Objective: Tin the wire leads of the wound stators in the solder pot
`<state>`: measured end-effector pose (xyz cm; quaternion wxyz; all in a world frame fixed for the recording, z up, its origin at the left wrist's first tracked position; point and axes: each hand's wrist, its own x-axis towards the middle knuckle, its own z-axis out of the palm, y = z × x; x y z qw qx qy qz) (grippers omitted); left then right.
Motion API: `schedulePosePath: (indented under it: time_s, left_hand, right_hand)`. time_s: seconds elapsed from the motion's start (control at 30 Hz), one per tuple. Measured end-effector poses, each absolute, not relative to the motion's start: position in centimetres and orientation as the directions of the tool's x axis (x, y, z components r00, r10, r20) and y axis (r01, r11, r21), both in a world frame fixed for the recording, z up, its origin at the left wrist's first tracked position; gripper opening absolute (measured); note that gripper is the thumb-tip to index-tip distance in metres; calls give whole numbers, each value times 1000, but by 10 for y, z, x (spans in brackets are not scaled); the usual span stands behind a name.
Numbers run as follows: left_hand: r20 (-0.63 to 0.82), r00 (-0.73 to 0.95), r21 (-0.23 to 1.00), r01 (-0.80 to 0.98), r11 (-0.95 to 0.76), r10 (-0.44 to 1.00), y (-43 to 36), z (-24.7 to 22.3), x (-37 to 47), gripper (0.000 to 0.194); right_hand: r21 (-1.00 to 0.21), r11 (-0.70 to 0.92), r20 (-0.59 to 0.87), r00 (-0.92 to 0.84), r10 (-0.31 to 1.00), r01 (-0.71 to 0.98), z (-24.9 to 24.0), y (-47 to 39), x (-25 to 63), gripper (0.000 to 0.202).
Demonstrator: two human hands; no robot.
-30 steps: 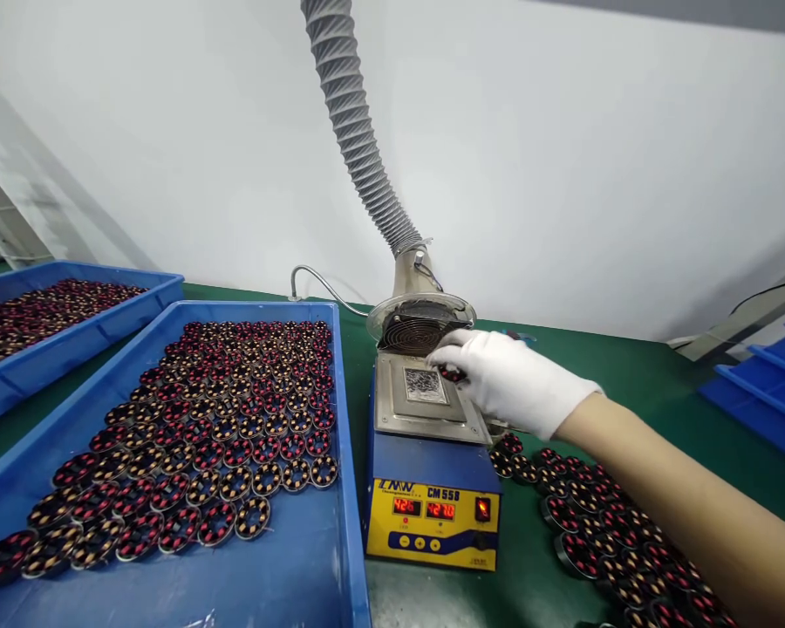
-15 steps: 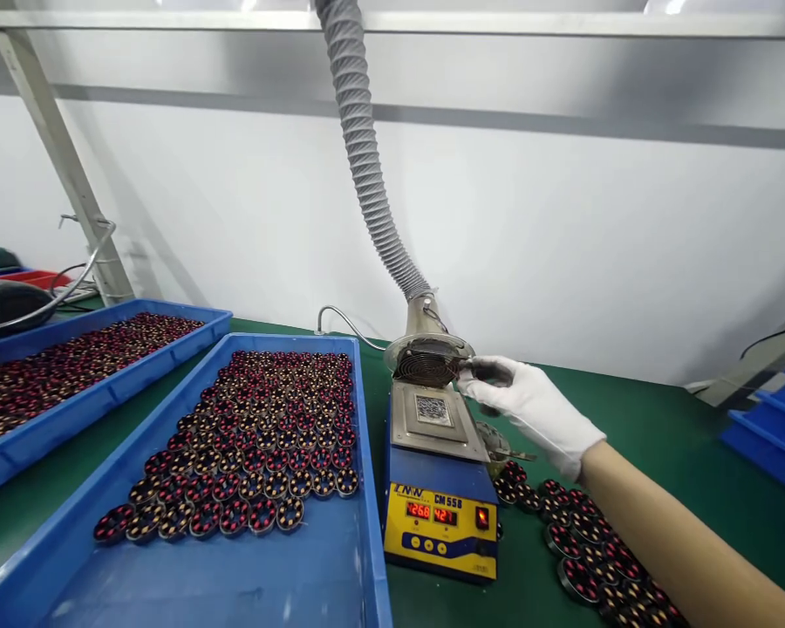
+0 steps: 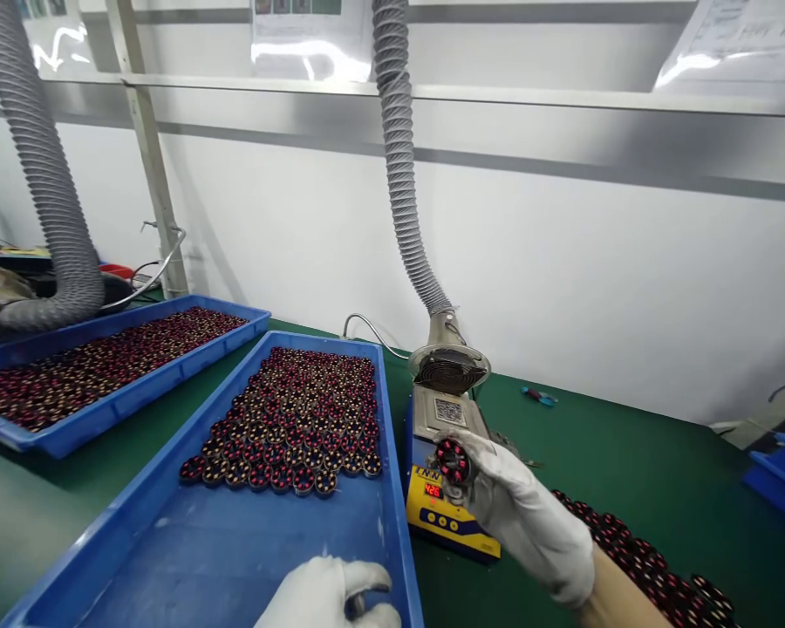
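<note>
My right hand [image 3: 520, 497], in a white glove with greyed fingertips, pinches a small round stator [image 3: 453, 460], black with red segments. It hangs in front of the solder pot [image 3: 454, 515], a blue and yellow box with a lit red display and a metal top plate. My left hand [image 3: 331, 597], also gloved in white, is over the near end of the middle blue tray [image 3: 228, 549]. Its fingers are curved and apart, partly cut off by the lower frame edge. Rows of similar stators [image 3: 301, 419], red or tan, fill the far part of that tray.
Loose stators [image 3: 654, 563] lie on the green table [image 3: 602, 445] at right. Another blue tray [image 3: 170, 375] full of them stands at left. A fume hood [image 3: 449, 362] on a grey hose [image 3: 402, 174] sits behind the pot. Pliers [image 3: 539, 397] and blue bins [image 3: 781, 475] are farther right.
My right hand has come from beside the pot's hood toward me, now showing the stator in its fingers. My left hand has entered at the bottom. The view has shifted left.
</note>
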<state>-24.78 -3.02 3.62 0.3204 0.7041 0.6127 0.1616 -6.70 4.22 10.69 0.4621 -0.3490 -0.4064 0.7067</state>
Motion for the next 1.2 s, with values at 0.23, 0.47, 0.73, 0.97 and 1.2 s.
schedulePosePath:
  time_s: [0.23, 0.47, 0.73, 0.97, 1.2]
  left_hand:
    - [-131, 255, 677, 729, -101, 958, -34, 38, -254, 27]
    - [-122, 291, 687, 714, -131, 949, -31, 33, -258, 28]
    - [-105, 260, 657, 743, -130, 960, -36, 38, -255, 26]
    - [-72, 251, 664, 734, -141, 965, -38, 37, -254, 28]
    - [-185, 343, 516, 831, -206, 921, -34, 34, -254, 39]
  right_hand:
    - [-814, 303, 107, -386, 916, 495, 59, 50, -119, 30]
    - [-418, 321, -194, -429, 882, 850, 26, 69, -167, 21]
    - [-402, 376, -133, -460, 878, 835, 30, 64, -170, 26]
    - [-481, 250, -2, -287, 958, 840, 75, 27, -61, 29]
    - [-315, -236, -62, 228, 972, 919, 36, -13, 52, 23]
